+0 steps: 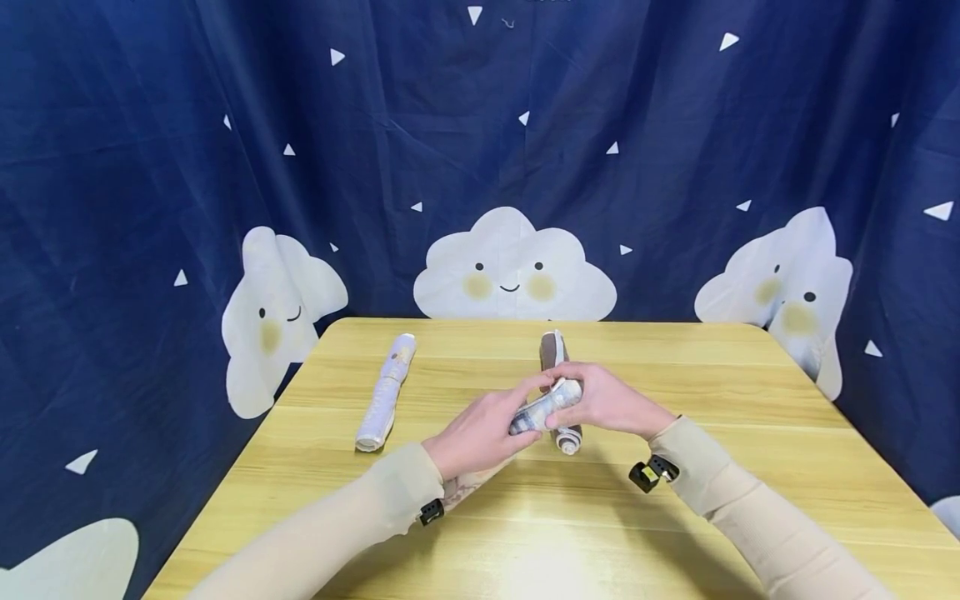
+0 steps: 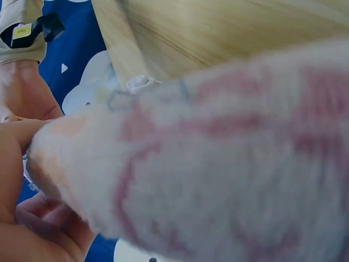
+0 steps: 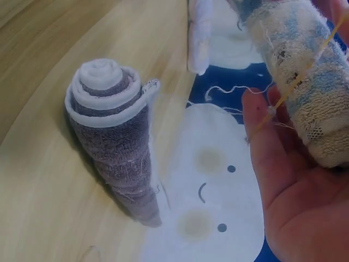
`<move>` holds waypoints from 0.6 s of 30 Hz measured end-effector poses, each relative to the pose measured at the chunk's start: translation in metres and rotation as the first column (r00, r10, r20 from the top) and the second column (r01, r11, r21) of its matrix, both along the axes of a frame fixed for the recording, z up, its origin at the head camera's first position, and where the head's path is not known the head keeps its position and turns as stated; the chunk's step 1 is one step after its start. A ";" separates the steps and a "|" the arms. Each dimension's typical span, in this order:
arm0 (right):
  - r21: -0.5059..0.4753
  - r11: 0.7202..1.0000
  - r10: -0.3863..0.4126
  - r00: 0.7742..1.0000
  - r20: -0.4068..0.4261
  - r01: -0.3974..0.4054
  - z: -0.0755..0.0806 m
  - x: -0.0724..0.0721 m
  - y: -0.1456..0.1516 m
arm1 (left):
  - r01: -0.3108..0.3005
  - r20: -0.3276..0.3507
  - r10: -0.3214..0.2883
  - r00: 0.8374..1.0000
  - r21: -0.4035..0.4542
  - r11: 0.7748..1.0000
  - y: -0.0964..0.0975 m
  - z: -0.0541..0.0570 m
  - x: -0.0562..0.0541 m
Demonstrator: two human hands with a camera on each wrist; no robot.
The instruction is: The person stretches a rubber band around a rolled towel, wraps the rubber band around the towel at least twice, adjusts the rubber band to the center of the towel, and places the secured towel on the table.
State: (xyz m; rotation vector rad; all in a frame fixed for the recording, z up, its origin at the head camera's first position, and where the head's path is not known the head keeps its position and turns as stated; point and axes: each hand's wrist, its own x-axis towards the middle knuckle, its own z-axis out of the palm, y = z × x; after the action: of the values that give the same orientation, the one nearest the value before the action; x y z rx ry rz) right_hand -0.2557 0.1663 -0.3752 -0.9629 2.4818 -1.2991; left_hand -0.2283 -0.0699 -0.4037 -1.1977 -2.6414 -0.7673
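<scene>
A rolled towel with a blue-grey plaid and beige end (image 1: 542, 407) is held above the table. My left hand (image 1: 480, 429) grips it, and its white part with pink markings (image 2: 218, 164) fills the left wrist view. My right hand (image 1: 611, 400) curls about the far end, thumb on the near side, fingers on the far side. A thin yellow rubber band (image 3: 294, 84) stretches from the right thumb across this end. Loose white threads hang by the right thumb. Beneath the hands, a brown rolled towel with white edging (image 3: 117, 142) lies on the table.
A lilac rolled towel (image 1: 386, 396) lies on the left of the wooden table (image 1: 712, 367). A dark blue curtain (image 1: 450, 125) with white clouds stands behind and at the sides. Each wrist carries a small black camera.
</scene>
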 end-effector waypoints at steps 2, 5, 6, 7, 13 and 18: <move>0.003 1.000 0.014 1.000 0.001 -0.014 0.000 0.000 0.000 | 0.028 -0.022 -0.028 0.999 -0.005 1.000 0.001 -0.001 0.000; 0.005 1.000 0.031 1.000 0.001 -0.031 -0.001 -0.001 0.001 | 0.053 -0.046 -0.053 0.998 -0.003 0.999 0.002 -0.002 0.001; 0.015 1.000 0.027 1.000 0.004 -0.027 -0.001 -0.001 0.001 | 0.056 -0.051 -0.056 0.997 0.003 0.998 0.002 -0.003 0.001; 0.022 0.999 0.023 1.000 0.013 -0.023 0.000 -0.001 0.001 | 0.053 -0.050 -0.052 0.997 0.012 0.999 0.003 -0.003 0.001; 0.031 0.999 -0.026 0.991 0.134 0.022 0.002 0.004 0.003 | 0.013 -0.032 -0.010 0.999 0.085 0.996 0.004 -0.002 0.001; 0.009 0.999 -0.054 0.982 0.180 0.054 0.002 0.007 0.004 | 0.034 -0.084 -0.030 0.996 0.048 0.998 0.005 -0.002 0.002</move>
State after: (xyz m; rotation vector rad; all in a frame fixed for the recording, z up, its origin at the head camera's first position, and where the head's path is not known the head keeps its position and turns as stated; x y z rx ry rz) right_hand -0.2487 0.1705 -0.3729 -0.7458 2.3870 -1.3323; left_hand -0.2265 -0.0646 -0.4054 -1.2339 -2.5277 -0.7654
